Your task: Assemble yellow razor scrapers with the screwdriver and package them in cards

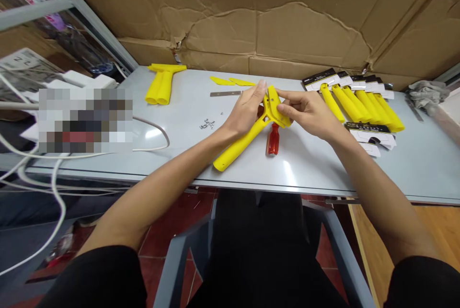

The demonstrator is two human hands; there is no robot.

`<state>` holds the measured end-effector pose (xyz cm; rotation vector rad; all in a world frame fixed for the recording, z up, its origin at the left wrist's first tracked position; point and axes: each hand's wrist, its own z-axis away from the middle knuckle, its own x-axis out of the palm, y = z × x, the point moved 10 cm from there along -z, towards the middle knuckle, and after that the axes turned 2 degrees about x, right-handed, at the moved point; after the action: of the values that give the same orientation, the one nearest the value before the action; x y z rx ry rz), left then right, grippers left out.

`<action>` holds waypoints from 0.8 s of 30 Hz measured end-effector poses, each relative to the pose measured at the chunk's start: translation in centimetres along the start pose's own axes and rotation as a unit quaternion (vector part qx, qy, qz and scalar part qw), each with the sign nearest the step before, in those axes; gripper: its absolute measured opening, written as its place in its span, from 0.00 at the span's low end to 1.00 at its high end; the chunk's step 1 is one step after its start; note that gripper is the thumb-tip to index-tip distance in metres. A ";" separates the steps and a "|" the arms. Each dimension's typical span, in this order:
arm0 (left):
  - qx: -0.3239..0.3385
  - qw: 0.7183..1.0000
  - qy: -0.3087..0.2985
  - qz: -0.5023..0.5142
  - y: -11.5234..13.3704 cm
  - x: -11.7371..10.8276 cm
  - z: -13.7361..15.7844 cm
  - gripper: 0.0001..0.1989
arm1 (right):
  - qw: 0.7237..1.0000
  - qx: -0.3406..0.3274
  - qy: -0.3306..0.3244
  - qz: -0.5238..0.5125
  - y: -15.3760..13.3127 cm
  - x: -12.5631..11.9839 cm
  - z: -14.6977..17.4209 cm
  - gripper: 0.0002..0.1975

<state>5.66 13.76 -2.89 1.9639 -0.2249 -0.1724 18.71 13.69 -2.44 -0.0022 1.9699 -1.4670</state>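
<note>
Between my two hands is a yellow plastic scraper handle (244,144), its long grip slanting down toward the table's front edge. My left hand (247,109) is closed around the left side of its wide head. With thumb and fingers, my right hand (309,109) pinches the head's right side. Small dark holes show on the head. Just below it lies a red-handled screwdriver (273,141), whose shaft is hidden. Left of my left hand sit several small screws (207,124) and a flat metal blade (225,93). Thin yellow plastic pieces (233,81) lie behind the blade.
More yellow handles (162,85) stand at the back left. Several yellow scrapers with black-and-white cards (370,102) line the right side, near loose cards (372,136) and a grey cloth (427,95). White cables (158,126) cross the left. Cardboard (251,20) walls the back.
</note>
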 end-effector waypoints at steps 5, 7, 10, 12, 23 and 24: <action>0.024 0.997 -0.047 -0.049 0.6 0.2 -0.3 0.37 | 0.998 -0.022 0.035 -0.039 0.2 -0.6 -0.1 0.45; 0.028 0.997 -0.051 -0.053 0.7 0.1 -0.3 0.35 | 0.997 -0.030 0.051 -0.057 0.1 -0.7 -0.1 0.46; 0.009 0.998 -0.064 -0.027 0.4 0.2 -0.2 0.34 | 0.994 -0.027 0.074 -0.082 0.1 -0.5 0.1 0.46; -0.014 0.996 -0.090 0.002 0.0 0.6 0.0 0.33 | 0.992 -0.029 0.096 -0.082 -0.1 -0.6 0.2 0.45; 0.020 0.995 -0.094 -0.007 1.1 0.6 -0.2 0.27 | 0.965 -0.028 0.184 -0.183 0.6 -2.1 0.6 0.40; 0.028 0.996 -0.088 -0.012 1.2 0.5 -0.2 0.26 | 0.961 -0.027 0.197 -0.193 0.8 -2.1 0.6 0.40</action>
<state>6.13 13.34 -1.70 2.0090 -0.3249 -0.3595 20.96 14.23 -2.09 -0.1373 2.4353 -1.7647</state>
